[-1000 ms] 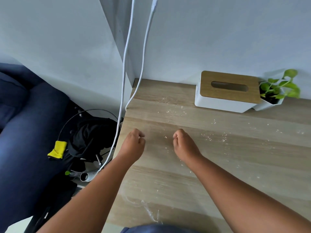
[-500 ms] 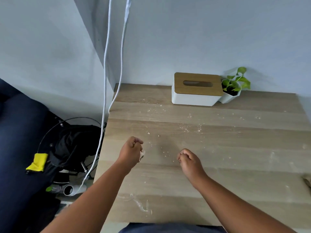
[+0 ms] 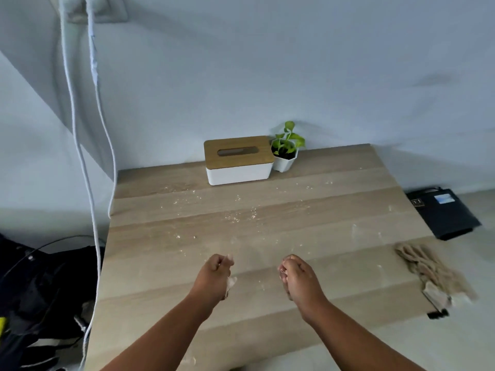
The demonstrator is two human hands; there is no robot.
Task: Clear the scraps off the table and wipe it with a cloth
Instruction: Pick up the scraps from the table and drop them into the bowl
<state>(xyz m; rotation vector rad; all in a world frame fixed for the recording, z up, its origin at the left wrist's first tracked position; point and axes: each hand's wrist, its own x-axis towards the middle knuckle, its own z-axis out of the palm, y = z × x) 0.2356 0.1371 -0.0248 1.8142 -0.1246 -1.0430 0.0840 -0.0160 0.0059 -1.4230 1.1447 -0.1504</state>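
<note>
Pale crumbs and scraps (image 3: 241, 214) lie scattered over the light wooden table (image 3: 334, 210), thickest in the middle toward the back. My left hand (image 3: 214, 277) hovers low over the front middle of the table, its curled fingers holding a pale wad of scraps. A little to its right, my right hand (image 3: 298, 277) is curled too, and its fingertips pinch a small pale bit. A crumpled beige cloth (image 3: 428, 271) lies at the table's right edge, well away from both hands.
A white tissue box (image 3: 238, 170) with a wooden lid and a small potted plant (image 3: 285, 153) stand at the back against the wall. Two white cables (image 3: 91, 156) hang down at the table's left edge. A black bag (image 3: 444, 212) lies on the floor at right, dark gear (image 3: 40, 285) at left.
My head has pulled back and turned right, so the cloth and the table's right edge come into view. Both hands drew toward the front edge, staying curled; the left now shows scraps.
</note>
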